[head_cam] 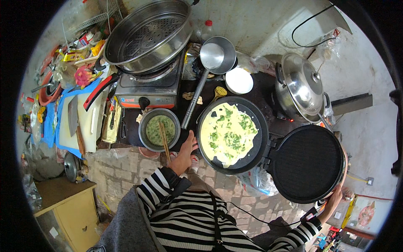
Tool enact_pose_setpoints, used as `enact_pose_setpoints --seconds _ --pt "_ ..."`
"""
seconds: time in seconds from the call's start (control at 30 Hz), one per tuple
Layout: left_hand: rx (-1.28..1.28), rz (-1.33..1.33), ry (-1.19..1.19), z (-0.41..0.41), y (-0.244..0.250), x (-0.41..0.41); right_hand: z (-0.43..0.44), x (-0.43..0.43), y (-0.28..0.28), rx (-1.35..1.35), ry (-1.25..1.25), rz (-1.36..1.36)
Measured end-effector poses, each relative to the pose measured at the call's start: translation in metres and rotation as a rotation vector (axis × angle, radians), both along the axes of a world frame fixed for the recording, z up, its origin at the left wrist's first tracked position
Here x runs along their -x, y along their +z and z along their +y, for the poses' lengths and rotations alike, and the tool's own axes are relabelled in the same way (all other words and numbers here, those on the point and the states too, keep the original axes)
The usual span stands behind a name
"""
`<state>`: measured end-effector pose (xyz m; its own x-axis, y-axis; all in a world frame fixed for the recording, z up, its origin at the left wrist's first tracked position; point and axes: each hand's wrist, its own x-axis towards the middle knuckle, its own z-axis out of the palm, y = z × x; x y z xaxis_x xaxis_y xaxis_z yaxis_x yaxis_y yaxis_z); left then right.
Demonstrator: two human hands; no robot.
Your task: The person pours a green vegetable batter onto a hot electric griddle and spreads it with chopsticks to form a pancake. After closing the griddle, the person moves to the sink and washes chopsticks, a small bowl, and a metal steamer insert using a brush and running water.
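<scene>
A round black electric griddle [263,157] stands hinged open before me. In its base, a thin yellow egg-and-batter pancake [233,135] flecked with green spreads unevenly, with small holes. My left hand [184,156] is at the base's left rim, fingers apart; whether it touches the rim is unclear. My right hand [335,196] grips the outer edge of the ridged griddle lid [308,163], its fingers partly hidden behind it. Just left of my left hand is a metal bowl [142,138] of green-flecked batter [159,130], with wooden chopsticks [163,138] leaning in it.
Behind the griddle are a long-handled metal ladle [196,97], a white bowl [239,81] and a lidded steel pot [300,78]. A large steamer [148,37] sits on a gas stove [148,88]. At left, a cleaver [73,116] lies on a cutting board [89,126].
</scene>
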<state>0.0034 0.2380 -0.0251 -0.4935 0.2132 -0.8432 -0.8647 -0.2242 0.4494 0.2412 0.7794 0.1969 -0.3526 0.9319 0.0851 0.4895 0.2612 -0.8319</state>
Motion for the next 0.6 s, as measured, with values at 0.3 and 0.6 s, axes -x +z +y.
enact_pose_setpoints --seconds 0.3,0.6 --pt "0.064 -0.041 -0.001 0.004 0.003 0.001 -0.008 -0.009 0.001 0.08 0.002 -0.031" --pt "0.055 -0.037 0.019 0.007 0.017 -0.001 -0.002 -0.009 -0.009 0.05 -0.061 0.032"
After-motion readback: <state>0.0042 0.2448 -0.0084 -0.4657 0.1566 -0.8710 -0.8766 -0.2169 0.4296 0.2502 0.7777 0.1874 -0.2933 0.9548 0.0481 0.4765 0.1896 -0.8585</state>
